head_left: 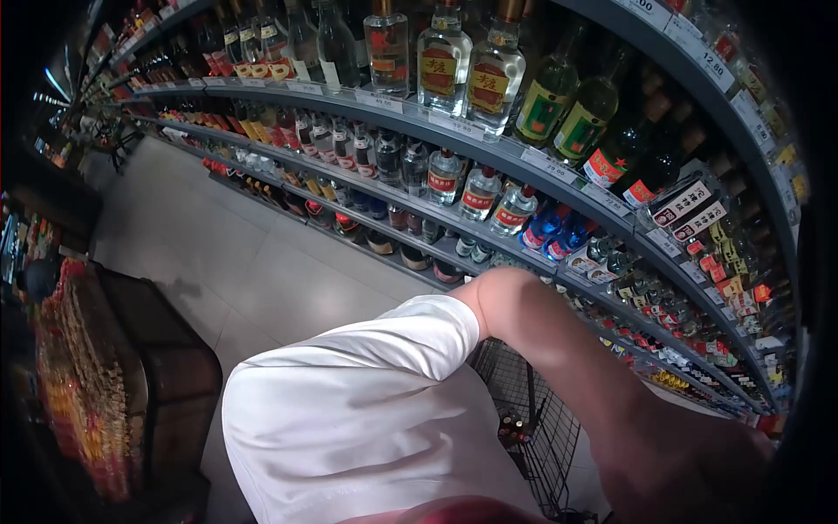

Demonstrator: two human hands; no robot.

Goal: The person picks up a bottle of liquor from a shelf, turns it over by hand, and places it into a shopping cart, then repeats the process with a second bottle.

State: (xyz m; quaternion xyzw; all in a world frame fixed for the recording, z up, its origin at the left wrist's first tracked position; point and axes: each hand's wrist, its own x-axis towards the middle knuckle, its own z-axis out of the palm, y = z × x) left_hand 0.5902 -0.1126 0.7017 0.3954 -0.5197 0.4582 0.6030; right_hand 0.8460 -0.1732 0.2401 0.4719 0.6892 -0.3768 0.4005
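Observation:
My left arm, in a white short sleeve, bends at the elbow in front of the shelves. From there the forearm runs down to the lower right. My left hand [703,467] is dark and very close to the camera at the lower right edge. Its fingers are lost in shadow, so whether it holds anything cannot be made out. Between my shirt and the forearm shows a wire shopping cart [554,437] with a few small dark bottles [513,428] in it. My right hand is out of view.
Long store shelves [349,92] of liquor bottles with price tags curve across the top and right. Clear bottles with gold-red labels [441,65] stand near green bottles [585,122]. A dark wooden display stand [175,375] with packaged goods is at left. Tiled floor [253,253] lies between.

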